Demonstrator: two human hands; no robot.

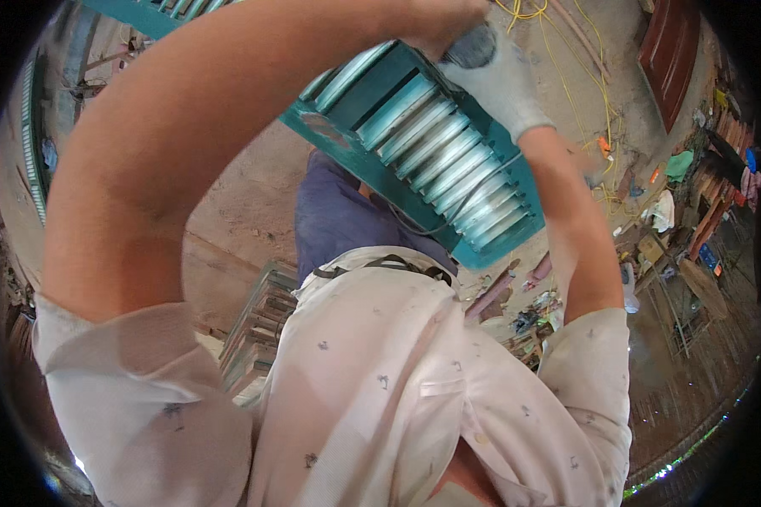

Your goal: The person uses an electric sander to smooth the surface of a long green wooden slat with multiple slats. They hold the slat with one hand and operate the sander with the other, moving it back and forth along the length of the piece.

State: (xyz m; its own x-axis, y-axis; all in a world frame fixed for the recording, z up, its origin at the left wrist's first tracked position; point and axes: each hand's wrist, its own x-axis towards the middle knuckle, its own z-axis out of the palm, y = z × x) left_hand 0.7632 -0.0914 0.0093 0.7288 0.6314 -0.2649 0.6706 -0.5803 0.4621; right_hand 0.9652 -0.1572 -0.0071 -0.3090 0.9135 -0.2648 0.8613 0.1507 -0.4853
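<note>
A teal slatted metal panel (448, 152) lies slanting below my hands, its ridged slats worn to shiny bare metal along the middle. My right hand (503, 84), in a white glove, is over the panel's far right edge. Its fingers close around a dark grey round-ended thing (472, 46) whose kind I cannot make out. Bare-skinned, my left hand (444, 21) reaches across to the same spot and is cut off by the top edge, its fingers hidden. A thin dark cord (473, 193) crosses the slats below my right wrist.
Yellow cord (571, 84) lies tangled on the ground at the upper right, near a reddish-brown panel (670, 59). Scraps and rags, including a green cloth (678, 166), litter the right side. More slatted frames (258, 329) rest at the lower left.
</note>
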